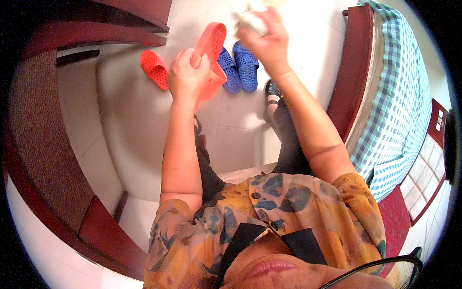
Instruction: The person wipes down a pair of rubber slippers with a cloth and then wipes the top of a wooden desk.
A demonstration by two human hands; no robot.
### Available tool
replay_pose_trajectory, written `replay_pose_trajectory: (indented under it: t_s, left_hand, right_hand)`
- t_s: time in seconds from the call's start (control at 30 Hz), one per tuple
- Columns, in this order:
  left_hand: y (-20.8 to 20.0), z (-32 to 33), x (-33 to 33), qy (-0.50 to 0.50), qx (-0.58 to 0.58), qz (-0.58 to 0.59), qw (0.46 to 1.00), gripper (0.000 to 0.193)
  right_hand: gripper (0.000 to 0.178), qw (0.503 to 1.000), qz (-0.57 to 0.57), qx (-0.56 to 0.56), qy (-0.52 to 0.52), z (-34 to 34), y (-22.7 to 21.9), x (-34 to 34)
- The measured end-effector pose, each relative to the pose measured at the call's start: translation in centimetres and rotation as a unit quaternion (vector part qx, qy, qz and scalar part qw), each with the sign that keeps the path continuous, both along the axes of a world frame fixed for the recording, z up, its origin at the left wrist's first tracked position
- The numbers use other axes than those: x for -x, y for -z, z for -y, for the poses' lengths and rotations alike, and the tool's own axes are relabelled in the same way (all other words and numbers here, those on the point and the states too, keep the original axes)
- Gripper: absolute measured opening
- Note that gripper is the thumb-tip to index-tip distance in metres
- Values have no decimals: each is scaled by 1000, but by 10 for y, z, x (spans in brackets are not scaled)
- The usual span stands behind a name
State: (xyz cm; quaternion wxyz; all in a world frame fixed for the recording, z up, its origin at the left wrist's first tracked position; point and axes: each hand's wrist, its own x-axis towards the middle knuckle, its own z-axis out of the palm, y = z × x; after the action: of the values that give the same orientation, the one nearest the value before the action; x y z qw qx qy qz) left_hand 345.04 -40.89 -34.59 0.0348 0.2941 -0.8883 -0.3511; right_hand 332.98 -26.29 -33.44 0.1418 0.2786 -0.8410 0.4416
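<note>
My left hand (186,79) is closed around a red-orange slipper (211,41), which it holds tilted with the toe opening low and the textured insole facing up. To the right and slightly farther off, my right hand (274,45) grips a crumpled white cloth (255,21); both are smeared by motion, and the cloth is apart from the slipper. A matching red-orange slipper (155,69) lies on the floor left of my left hand. Between and below my hands rests a pair of blue slippers with holes (248,70), the left one partly covered by the held slipper.
Pale tiles cover the floor (236,113). A bed with a dark red frame (350,72) and blue-green checked sheet (404,91) stands at right. Dark red wooden furniture (110,33) borders the left. My foot in a dark strapped shoe (272,91) is beside the blue slippers.
</note>
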Motion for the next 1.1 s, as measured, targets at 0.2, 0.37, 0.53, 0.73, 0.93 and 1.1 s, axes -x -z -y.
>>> replay_pose_trajectory:
  t_s: [0.2, 0.37, 0.53, 0.73, 0.93, 1.1]
  left_hand:
    - [4, -13, -6, 96, 104, -111, 984, 14]
    - [-8, -18, 2, 129, 102, -151, 975, 14]
    - [1, -19, 3, 90, 7, -184, 979, 16]
    - [9, -7, 10, -167, -413, -261, 856, 17]
    - [64, 47, -19, -461, -612, -185, 616, 32]
    - [74, 125, -81, -570, -544, -172, 592, 53]
  right_hand:
    - [26, 978, -54, -153, -127, 26, -3, -34]
    - [22, 986, 22, -157, 52, 11, -8, -10]
    - [29, 951, 295, -18, 87, -14, 7, 30]
    - [32, 825, 558, -30, -80, -8, 26, 10]
    - [44, 845, 408, -323, -121, 6, 11, -2]
    - [33, 860, 305, -407, -52, -4, 0, 6]
